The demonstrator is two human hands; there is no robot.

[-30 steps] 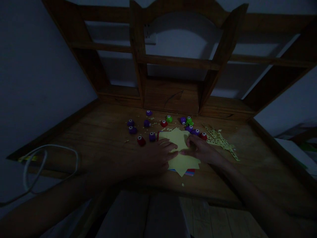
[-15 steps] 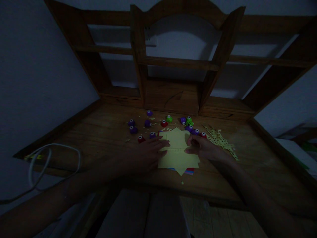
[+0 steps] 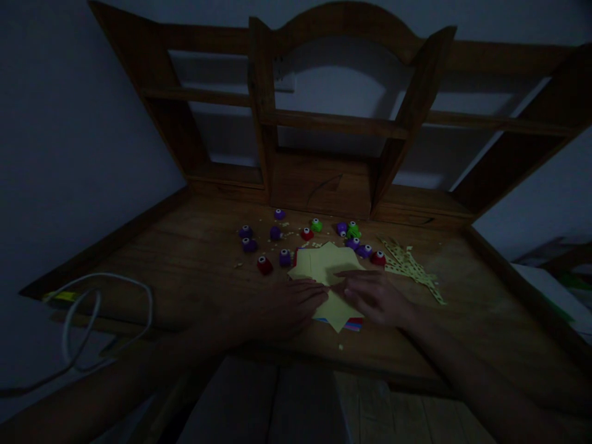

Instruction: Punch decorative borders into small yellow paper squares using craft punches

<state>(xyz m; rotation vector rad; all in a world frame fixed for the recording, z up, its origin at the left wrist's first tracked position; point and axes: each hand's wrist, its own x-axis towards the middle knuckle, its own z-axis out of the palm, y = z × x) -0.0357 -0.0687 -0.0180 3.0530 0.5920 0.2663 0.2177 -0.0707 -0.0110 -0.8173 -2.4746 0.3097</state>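
Left hand point(image 3: 291, 302): fingers stretched out and laid flat over the paper's left part.
Right hand point(image 3: 377, 296): forefinger extended towards the left fingertips, the others bent; whether they pinch anything, I cannot tell.
Paper point(image 3: 337, 256): yellow, jagged-edged, beneath both hands' fingertips, showing beyond them and on their near side.
Sheets point(image 3: 355, 323): coloured, under the paper, peeking out nearer than the fingers.
Purple toy point(image 3: 285, 257): just beyond the left fingers, near a red toy point(image 3: 264, 265).
Strips point(image 3: 411, 265): yellow, holed, beyond and right of the right fingers.
Cable point(image 3: 148, 299): white, well left of the left fingers.
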